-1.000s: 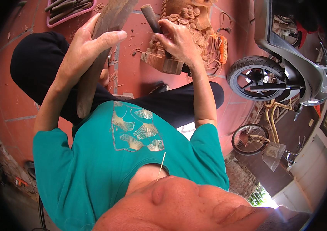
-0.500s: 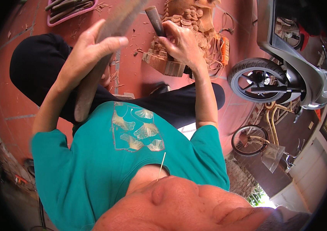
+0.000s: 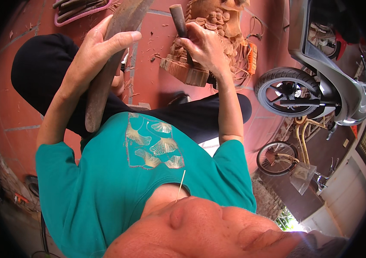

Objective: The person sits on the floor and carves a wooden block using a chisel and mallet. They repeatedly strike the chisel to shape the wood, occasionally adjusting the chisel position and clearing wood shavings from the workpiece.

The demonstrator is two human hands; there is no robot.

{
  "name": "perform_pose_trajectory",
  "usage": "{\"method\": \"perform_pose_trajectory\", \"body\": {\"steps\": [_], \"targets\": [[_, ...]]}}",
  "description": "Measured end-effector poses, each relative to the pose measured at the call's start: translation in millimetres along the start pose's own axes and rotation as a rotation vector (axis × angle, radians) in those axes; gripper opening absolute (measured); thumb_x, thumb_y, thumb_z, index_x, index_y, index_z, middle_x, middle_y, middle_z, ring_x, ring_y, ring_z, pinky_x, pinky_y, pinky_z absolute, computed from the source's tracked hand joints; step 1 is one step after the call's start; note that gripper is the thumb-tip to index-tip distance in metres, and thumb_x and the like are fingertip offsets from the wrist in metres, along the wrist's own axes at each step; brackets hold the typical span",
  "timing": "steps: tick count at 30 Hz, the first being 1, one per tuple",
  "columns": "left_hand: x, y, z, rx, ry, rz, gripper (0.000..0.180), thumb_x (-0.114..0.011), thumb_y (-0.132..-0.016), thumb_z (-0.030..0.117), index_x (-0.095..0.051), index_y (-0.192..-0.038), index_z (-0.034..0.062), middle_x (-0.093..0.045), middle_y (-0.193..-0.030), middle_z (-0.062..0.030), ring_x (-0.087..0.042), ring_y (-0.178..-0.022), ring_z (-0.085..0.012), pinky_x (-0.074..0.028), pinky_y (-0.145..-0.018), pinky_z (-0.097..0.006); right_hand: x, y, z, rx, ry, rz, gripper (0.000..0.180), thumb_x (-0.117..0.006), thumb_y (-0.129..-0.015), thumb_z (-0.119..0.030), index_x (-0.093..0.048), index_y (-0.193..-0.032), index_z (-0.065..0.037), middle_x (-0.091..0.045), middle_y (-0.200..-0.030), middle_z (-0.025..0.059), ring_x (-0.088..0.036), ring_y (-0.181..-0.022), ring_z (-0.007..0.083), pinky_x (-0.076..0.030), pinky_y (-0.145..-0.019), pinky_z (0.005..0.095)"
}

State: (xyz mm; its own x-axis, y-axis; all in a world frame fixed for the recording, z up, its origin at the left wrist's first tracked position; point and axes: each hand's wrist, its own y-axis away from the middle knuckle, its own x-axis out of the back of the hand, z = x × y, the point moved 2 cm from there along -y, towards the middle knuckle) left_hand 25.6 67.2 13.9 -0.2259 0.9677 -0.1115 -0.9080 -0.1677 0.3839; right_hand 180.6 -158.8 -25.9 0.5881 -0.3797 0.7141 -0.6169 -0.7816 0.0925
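My left hand [image 3: 99, 53] is wrapped round a long, flat wooden club [image 3: 105, 81], its thumb lying across the wood. The club's lower end hangs near my shirt and its upper end runs out past the top edge. In my right hand [image 3: 204, 47] is a chisel with a dark round handle [image 3: 178, 19], held nearly upright. Its lower part meets the wooden base of a carving [image 3: 186, 74]; the tip is hidden. Rounded carved clusters [image 3: 217, 21] rise beyond my right hand.
A pink basket [image 3: 84, 16] of tools stands at the far left on the red tiled floor [image 3: 23, 103], where wood shavings lie scattered. An orange box [image 3: 252, 58] with cables sits right of the carving. Farther right are a grey motorbike [image 3: 333, 86] and a bicycle [image 3: 277, 158].
The club's upper end has swung left, away from the chisel, and looks sharper than before. The chisel handle's top has shifted slightly right, standing a bit more upright.
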Motion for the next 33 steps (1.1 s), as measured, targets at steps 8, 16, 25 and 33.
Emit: {"method": "perform_pose_trajectory", "body": {"steps": [8,16,25,33], "targets": [[-1.9,-3.6,-16.8,-0.058,0.01,-0.024,0.048,-0.073,-0.091,0.039,-0.058,-0.119,0.0022,-0.059,-0.076,-0.003,-0.057,-0.051,-0.0088,-0.047,-0.045,-0.023,-7.7,-3.4,-0.6,0.047,0.075,-0.046,0.028,-0.076,-0.086,-0.017,-0.065,-0.107,-0.001,-0.066,-0.074,0.0123,-0.064,-0.066,0.022,-0.051,-0.064,0.0345],[-3.8,1.7,-8.4,0.192,0.083,-0.198,0.043,-0.068,-0.095,0.033,-0.057,-0.122,0.0016,-0.053,-0.073,0.0012,-0.05,-0.059,-0.0051,-0.04,-0.05,-0.022,-11.1,-4.7,0.6,0.111,0.103,-0.038,0.026,-0.074,-0.084,-0.017,-0.063,-0.102,-0.002,-0.063,-0.071,0.0143,-0.062,-0.065,0.0301,-0.049,-0.063,0.0395],[4.2,-6.0,-40.6,-0.093,-0.364,-0.128,0.051,-0.069,-0.093,0.033,-0.053,-0.128,-0.0014,-0.053,-0.075,-0.0004,-0.049,-0.054,-0.0064,-0.042,-0.048,-0.022,-16.3,-7.6,4.5,0.11,0.093,-0.04,0.024,-0.074,-0.085,-0.016,-0.063,-0.1,-0.001,-0.061,-0.07,0.0141,-0.061,-0.063,0.029,-0.048,-0.062,0.0394],[3.6,-3.7,-15.3,-0.076,-0.026,0.011,0.049,-0.068,-0.094,0.036,-0.057,-0.123,-0.001,-0.056,-0.077,-0.0024,-0.055,-0.057,-0.007,-0.044,-0.049,-0.021,-17.7,-9.5,2.3,0.034,0.043,-0.084,0.025,-0.074,-0.087,-0.017,-0.062,-0.101,-0.001,-0.06,-0.068,0.0137,-0.058,-0.061,0.0266,-0.047,-0.06,0.0391]]}}
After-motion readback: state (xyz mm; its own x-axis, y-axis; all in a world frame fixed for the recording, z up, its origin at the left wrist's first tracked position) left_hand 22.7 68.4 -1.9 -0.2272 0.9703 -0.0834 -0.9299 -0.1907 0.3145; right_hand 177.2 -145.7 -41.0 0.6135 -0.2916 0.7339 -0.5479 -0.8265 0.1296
